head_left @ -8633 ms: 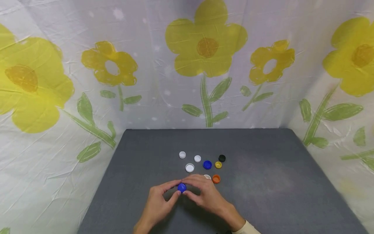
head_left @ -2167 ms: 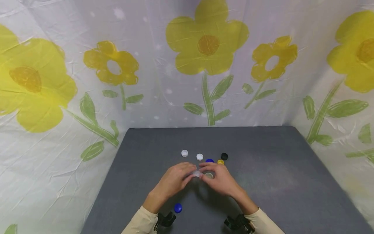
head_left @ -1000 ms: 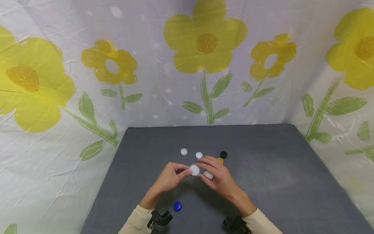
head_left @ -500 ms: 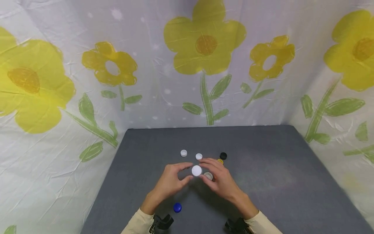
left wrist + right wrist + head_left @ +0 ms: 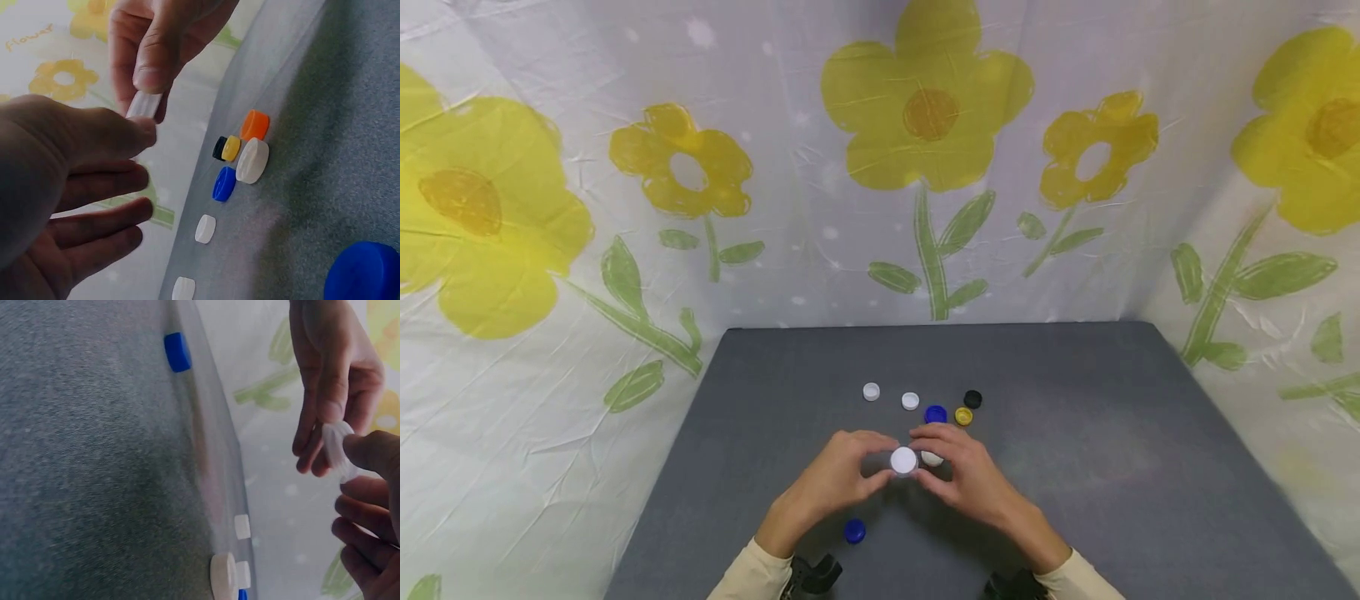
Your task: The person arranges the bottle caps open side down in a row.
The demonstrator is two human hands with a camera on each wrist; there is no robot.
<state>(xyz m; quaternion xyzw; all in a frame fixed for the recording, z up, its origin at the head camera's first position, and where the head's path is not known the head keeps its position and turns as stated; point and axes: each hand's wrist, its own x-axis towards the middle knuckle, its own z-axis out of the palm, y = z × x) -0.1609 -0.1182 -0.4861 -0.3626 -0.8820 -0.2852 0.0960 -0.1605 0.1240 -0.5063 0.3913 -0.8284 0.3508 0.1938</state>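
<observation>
Raised above the table, a white bottle cap (image 5: 903, 461) with a translucent rim sits between both hands. My left hand (image 5: 835, 477) pinches its left edge between thumb and fingers. On the opposite edge, my right hand (image 5: 972, 477) pinches it in the same way. In the right wrist view the cap (image 5: 338, 450) appears side-on, a thumb from each hand against it. A blue bottle cap (image 5: 854, 531) lies nearer the person, by the left forearm. Behind the right fingers a cream bottle cap (image 5: 932, 458) is partly hidden.
Farther back on the grey table (image 5: 1075, 467) lie two small white caps (image 5: 871, 392), a blue cap (image 5: 936, 414), a yellow cap (image 5: 963, 416) and a black cap (image 5: 973, 399). An orange cap (image 5: 255, 125) shows in the left wrist view. A flowered cloth (image 5: 805, 208) surrounds the table.
The blue cap, held 8.6 s ago, now lies near the front. The white cap has been lifted off the table. Since half a second ago it moved nearer the person, and the left fingers closed on it.
</observation>
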